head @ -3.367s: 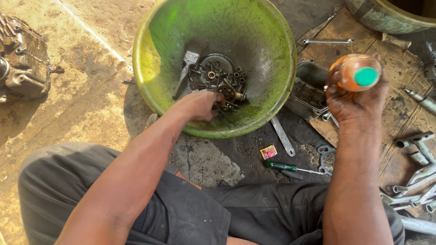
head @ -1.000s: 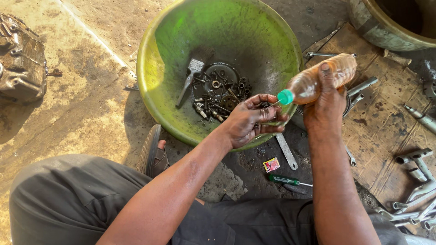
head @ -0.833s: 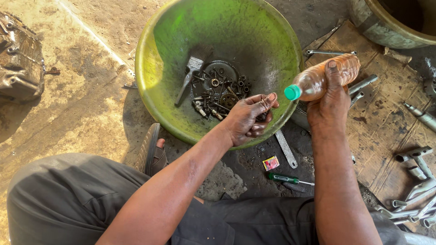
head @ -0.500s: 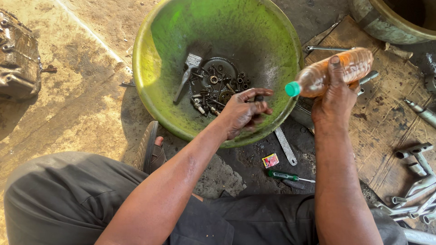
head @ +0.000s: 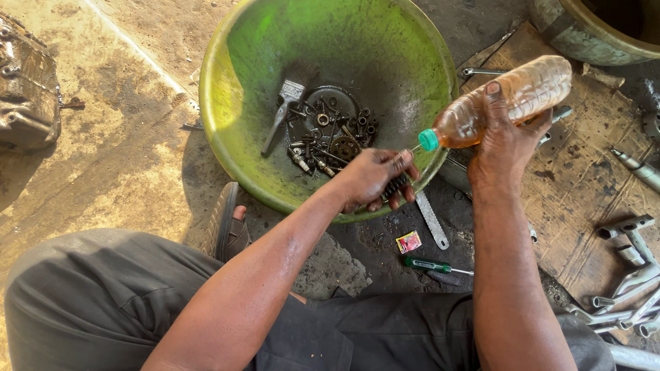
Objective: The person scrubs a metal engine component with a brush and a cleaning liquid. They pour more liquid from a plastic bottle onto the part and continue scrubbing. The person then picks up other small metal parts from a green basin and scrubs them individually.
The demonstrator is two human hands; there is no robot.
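My right hand (head: pixel 505 141) grips a clear plastic bottle (head: pixel 522 93) of amber liquid, tipped on its side with its green cap (head: pixel 429 140) pointing left and down. My left hand (head: pixel 375 180) hovers over the near rim of a big green basin (head: pixel 234 148), fingers curled around a small dark metal part (head: pixel 397 183) just below the cap. Inside the basin lie a greasy paintbrush (head: pixel 282 113) and several dirty bolts, nuts and gears (head: pixel 330 134).
An engine casing (head: pixel 27 86) sits at the far left on the concrete. A green-handled screwdriver (head: pixel 430 265), a flat wrench (head: pixel 432 220) and a small red packet (head: pixel 409 242) lie near my legs. Spanners (head: pixel 625 275) lie on the cardboard at right. A round metal container (head: pixel 598 31) stands top right.
The bottle has tilted from upright to on its side, cap toward my left hand. My left hand came out of the basin's middle to its near rim with a small part.
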